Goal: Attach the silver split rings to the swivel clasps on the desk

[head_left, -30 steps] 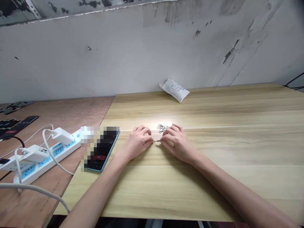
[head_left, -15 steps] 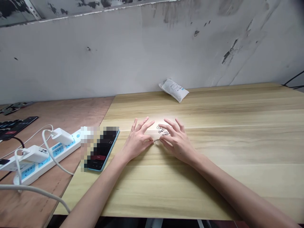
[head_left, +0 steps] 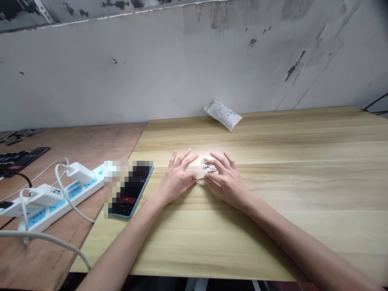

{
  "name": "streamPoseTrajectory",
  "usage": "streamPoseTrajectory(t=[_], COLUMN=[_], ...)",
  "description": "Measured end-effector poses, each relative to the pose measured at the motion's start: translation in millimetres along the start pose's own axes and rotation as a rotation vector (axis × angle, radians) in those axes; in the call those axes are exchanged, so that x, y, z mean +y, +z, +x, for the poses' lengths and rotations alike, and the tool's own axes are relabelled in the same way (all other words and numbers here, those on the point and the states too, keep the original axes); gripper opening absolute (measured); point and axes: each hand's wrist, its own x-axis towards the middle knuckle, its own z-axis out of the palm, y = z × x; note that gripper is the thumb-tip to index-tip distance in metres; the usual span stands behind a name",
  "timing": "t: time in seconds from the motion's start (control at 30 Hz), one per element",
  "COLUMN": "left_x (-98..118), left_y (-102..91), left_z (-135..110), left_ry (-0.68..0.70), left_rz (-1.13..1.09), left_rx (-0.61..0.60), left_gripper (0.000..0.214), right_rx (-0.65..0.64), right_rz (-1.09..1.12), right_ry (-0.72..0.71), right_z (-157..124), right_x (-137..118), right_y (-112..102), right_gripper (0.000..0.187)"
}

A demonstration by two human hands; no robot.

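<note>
Two hands (head_left: 177,180) (head_left: 227,182) flank short metal chain (head_left: 200,179) on worktop (head_left: 273,226)

From my remote post, I see the left hand (head_left: 177,180) and right hand (head_left: 227,182) with fingers splayed, fingertips at either end of the chain; I cannot tell whether they grip it. A tangle of silver loops (head_left: 207,165) lies just beyond, beside the right hand's fingers.

One left hand (head_left: 177,178), one right hand (head_left: 227,181), two wooden surfaces (head_left: 273,230) (head_left: 60,141), one phone (head_left: 133,198), one power strip (head_left: 74,193), two white chargers (head_left: 79,173) (head_left: 45,195), one white packet (head_left: 223,115); the small metal rings (head_left: 208,164) are too tiny to count.

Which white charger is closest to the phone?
The upper one on the blue-socketed power strip, right beside the phone. The other charger sits farther down the strip.
</note>
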Motion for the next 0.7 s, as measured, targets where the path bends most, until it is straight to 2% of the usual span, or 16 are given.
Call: streamPoseTrajectory(t=[0.37,0.7], left_x=[2.7,1.4], left_y=[-2.8,-2.6], left_z=[1.5,0.0], left_ry=[-0.007,-0.026], left_rz=[-0.007,-0.008], left_rx=[-0.007,-0.035], left_gripper=[0.015,0.018], right_rx=[-0.003,-0.024], right_rz=[-0.034,-0.236], right_ry=[-0.011,-0.188], right_z=[0.6,4.8], right_x=[-0.6,-6.4], right_y=[-0.8,4.5], right_gripper=[0.020,0.022])
